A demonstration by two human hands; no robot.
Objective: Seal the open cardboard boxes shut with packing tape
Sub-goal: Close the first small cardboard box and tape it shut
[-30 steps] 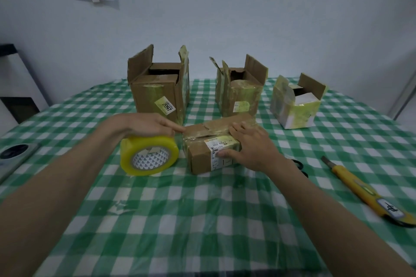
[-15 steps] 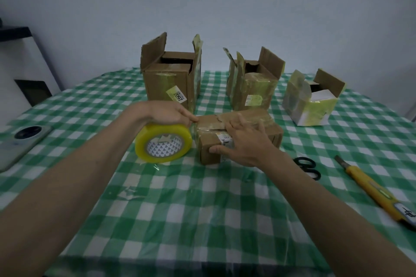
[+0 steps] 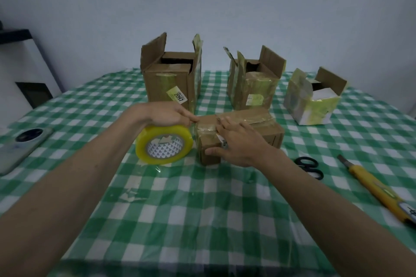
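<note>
**Tape roll held against the closed box**

A small closed cardboard box (image 3: 238,135) lies on the green checked tablecloth (image 3: 202,209), near the middle of the view. The right hand (image 3: 238,141) rests on it, fingers spread over the top and near face, thumb along the lower front edge. At the box's 9 o'clock, just beside its left end, the left hand (image 3: 171,113) grips the yellow tape roll (image 3: 164,144) from above, fingers curled over the rim, fingertips touching the box's top left corner. The roll stands on edge, its lower rim at the cloth.

Beyond, at 12 o'clock, three open boxes stand in a row: a tall box (image 3: 171,78), a middle box (image 3: 254,83) and a white-sided box (image 3: 313,101). At 3 o'clock lie black scissors (image 3: 310,167) and a yellow utility knife (image 3: 378,189). A phone (image 3: 20,146) lies at 9 o'clock.
</note>
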